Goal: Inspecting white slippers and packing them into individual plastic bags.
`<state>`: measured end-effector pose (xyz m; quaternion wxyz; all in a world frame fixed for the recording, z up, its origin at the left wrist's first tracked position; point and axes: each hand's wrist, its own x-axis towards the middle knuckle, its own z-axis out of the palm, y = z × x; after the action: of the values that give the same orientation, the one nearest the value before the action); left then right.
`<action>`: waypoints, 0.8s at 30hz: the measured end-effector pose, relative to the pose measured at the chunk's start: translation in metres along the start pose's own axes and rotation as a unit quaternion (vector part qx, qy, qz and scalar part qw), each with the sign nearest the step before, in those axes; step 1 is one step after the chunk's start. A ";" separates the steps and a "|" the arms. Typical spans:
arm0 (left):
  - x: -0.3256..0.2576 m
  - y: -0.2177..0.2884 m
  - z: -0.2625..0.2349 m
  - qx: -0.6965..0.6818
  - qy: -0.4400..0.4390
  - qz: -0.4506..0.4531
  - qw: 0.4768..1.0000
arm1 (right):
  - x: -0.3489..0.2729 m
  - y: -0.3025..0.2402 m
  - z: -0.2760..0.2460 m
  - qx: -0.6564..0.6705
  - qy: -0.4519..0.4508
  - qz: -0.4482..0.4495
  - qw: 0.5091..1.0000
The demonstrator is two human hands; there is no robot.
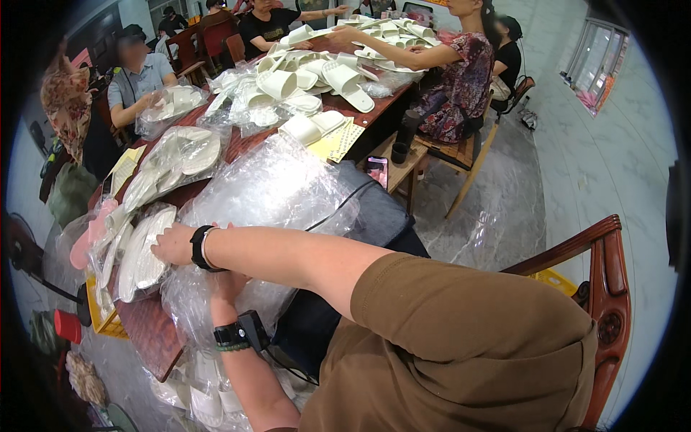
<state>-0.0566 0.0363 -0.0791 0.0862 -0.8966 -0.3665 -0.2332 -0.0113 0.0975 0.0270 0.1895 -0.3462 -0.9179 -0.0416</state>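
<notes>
Pressing flat on a clear plastic bag of white foam slippers at the near left corner of a dark red-brown wooden table: right hand, fingers stretched out on the film, closed round nothing, black wristband behind. Far left, just off the table edge: pink foam slipper; yellow plastic crate below; small red cup near it on the floor. Bag touching a second clear bag of slippers further up the table. Just right and lower: left hand, tucked under the right forearm and sunk in crumpled clear plastic wrap, black wrist device on the forearm; impossible to tell whether open or gripping. Hands near each other, right above left, no contact visible. Judged good handling: keep the palm broad and low so the slick film does not slide off the corner; grip film rather than slippers; support from beneath with the lower hand; avoid dragging on the neighbouring bag. Further right: black phone with pink-lit screen on a small wooden stool; red-brown wooden armchair at the right edge. Hidden or unclear: left fingers; bag mouth, sealed or not; count of slippers inside; loose white slippers on the floor cut off by the lower edge; rim dark and bent by the lens.
</notes>
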 end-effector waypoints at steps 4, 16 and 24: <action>-0.001 0.002 -0.004 -0.033 0.001 -0.004 0.999 | -0.002 -0.001 -0.004 -0.010 -0.011 -0.017 1.000; 0.002 0.013 -0.020 0.017 -0.058 -0.018 0.998 | 0.008 -0.003 0.017 -0.010 0.018 -0.029 0.999; 0.003 0.011 -0.018 -0.021 -0.037 -0.004 0.999 | 0.010 -0.004 0.023 -0.009 0.058 -0.017 0.998</action>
<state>-0.0536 0.0238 -0.0615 0.0526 -0.9046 -0.3680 -0.2084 -0.0279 0.1050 0.0098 0.2381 -0.3294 -0.9108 -0.0728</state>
